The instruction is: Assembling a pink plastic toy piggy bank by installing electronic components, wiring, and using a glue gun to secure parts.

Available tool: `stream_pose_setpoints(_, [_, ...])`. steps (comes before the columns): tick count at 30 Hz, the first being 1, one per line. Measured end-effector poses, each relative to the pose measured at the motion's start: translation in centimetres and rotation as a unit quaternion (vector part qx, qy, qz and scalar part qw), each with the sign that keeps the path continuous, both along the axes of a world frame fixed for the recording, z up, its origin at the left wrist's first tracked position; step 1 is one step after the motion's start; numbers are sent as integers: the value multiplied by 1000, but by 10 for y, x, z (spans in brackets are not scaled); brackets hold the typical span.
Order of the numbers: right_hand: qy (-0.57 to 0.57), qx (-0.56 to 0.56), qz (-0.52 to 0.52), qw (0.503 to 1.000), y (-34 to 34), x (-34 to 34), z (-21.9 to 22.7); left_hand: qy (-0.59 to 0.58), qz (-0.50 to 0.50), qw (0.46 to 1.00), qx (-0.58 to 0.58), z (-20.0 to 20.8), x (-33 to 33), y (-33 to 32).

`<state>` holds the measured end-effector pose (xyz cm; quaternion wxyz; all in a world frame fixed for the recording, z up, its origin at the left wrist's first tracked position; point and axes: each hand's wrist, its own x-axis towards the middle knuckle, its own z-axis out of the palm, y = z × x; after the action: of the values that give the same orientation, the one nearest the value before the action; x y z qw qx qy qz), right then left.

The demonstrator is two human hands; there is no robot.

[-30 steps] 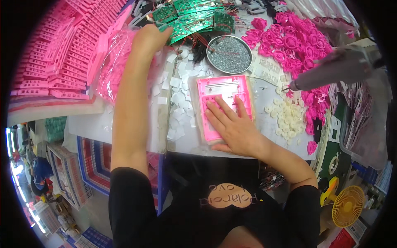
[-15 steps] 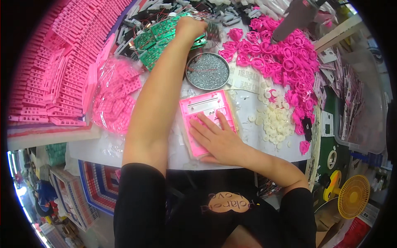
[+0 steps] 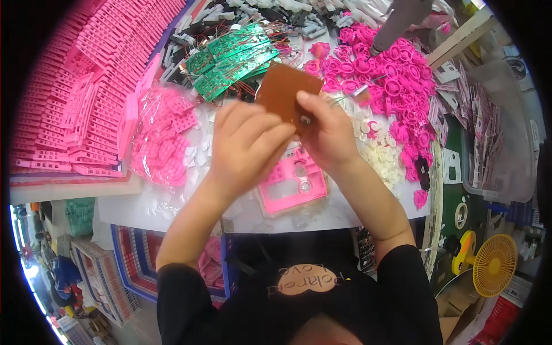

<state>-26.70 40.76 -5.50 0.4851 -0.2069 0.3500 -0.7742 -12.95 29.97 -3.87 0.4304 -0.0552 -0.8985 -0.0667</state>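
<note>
Both my hands are raised above the white table (image 3: 172,201) and pinch a flat brown circuit board (image 3: 286,89) between them. My left hand (image 3: 247,144) grips its lower left edge and my right hand (image 3: 328,129) its lower right edge. Below the hands a pink plastic calculator shell (image 3: 293,181) lies flat on the table, with round holes showing. A pile of green circuit boards (image 3: 236,57) with thin wires lies behind the hands.
Rows of pink plastic shells (image 3: 75,98) fill the left. A clear bag of pink parts (image 3: 161,138) lies by my left wrist. Pink rings (image 3: 397,86) and white round pads (image 3: 385,161) lie at the right. A grey tool (image 3: 399,20) hangs above. A yellow fan (image 3: 491,264) stands lower right.
My left hand came back from the green boards with a brown board. My right hand lifted off the pink shell and took hold of the board too.
</note>
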Motion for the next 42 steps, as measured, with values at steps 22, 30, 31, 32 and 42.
stream_pose_setpoints(22, [194, 71, -51, 977, 43, 34, -37, 76, -104, 588, 799, -69, 78, 42])
stream_pose_setpoints(30, [56, 127, 194, 971, 31, 31, -59, 38, -220, 567, 793, -58, 67, 49])
stream_pose_setpoints(31, [33, 88, 164, 982, 31, 34, -55, 43, -214, 579, 785, -61, 68, 49])
stream_pose_setpoints(32, [10, 49, 133, 990, 31, 35, -52, 48, -207, 591, 778, -63, 69, 48])
stream_pose_setpoints(42, [224, 10, 23, 974, 55, 19, -2, -14, -91, 643, 761, -67, 83, 54])
